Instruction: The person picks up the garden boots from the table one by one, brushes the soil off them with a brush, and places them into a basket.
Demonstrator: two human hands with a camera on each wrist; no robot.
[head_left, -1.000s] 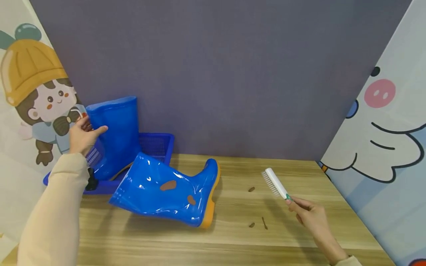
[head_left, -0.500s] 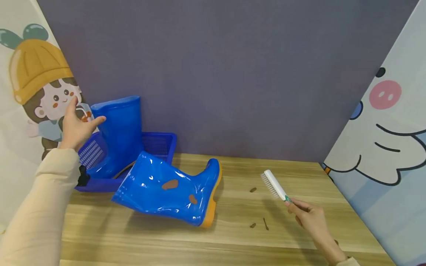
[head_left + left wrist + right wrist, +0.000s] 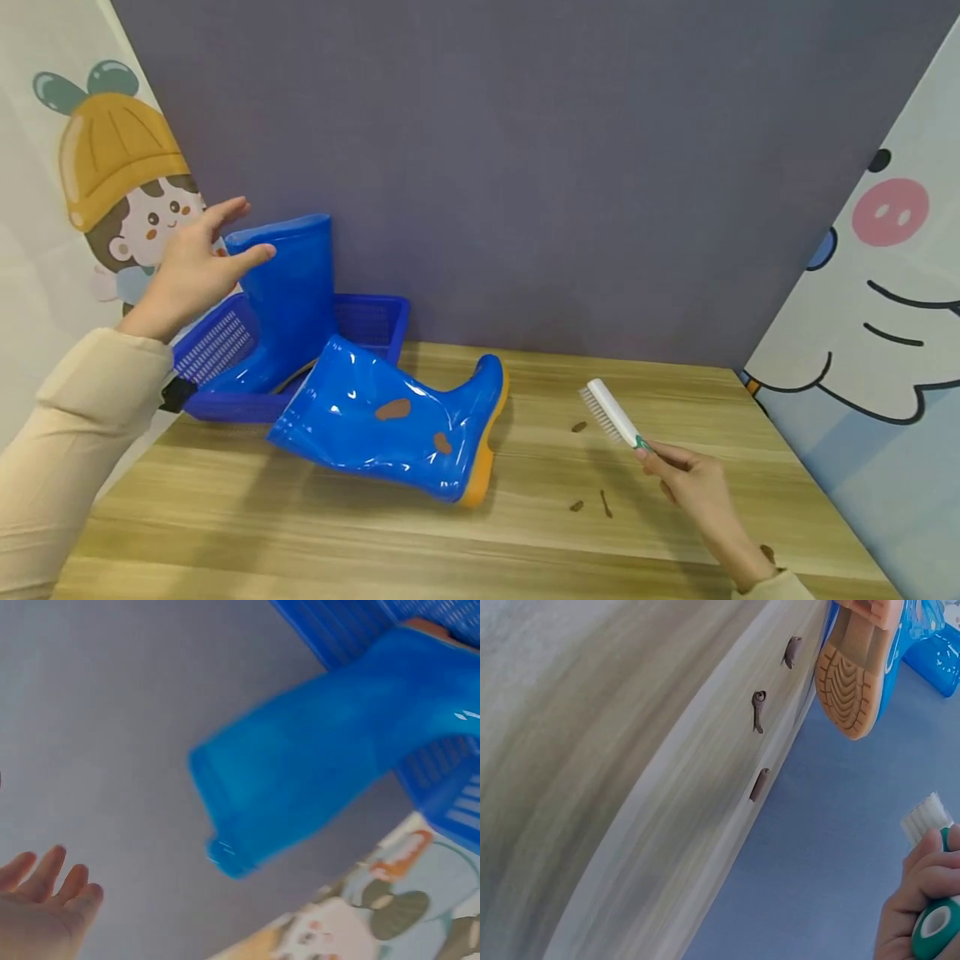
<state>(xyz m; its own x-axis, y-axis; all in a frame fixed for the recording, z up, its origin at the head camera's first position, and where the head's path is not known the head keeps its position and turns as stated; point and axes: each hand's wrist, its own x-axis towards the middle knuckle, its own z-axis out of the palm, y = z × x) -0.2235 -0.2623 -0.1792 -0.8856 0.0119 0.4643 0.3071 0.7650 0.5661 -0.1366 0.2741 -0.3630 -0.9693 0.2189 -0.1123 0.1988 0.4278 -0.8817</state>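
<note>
My left hand (image 3: 197,271), fingers spread and holding nothing, is near the top of a blue rain boot (image 3: 294,287) standing in a blue plastic basket (image 3: 240,408). In the left wrist view, a gap shows between that hand (image 3: 49,904) and the boot (image 3: 292,772). My right hand (image 3: 697,492) grips a white scrub brush (image 3: 617,414) by its green-marked handle, bristles facing left, over the table. A second blue rain boot (image 3: 360,437) with a yellow-orange sole (image 3: 477,475) lies on its side, its shaft overlapping the basket's front. Two brown patches (image 3: 393,409) mark it.
Several small brown bits (image 3: 577,506) lie on the wooden table (image 3: 375,550) between the lying boot and the brush. A grey panel (image 3: 525,167) rises behind the table. Cartoon-printed sheets stand at the left (image 3: 45,208) and right (image 3: 847,333).
My left hand has come off the standing boot's shaft, and its fingers have spread and risen to the boot's top. The right hand keeps holding the brush. The head view has turned slightly left.
</note>
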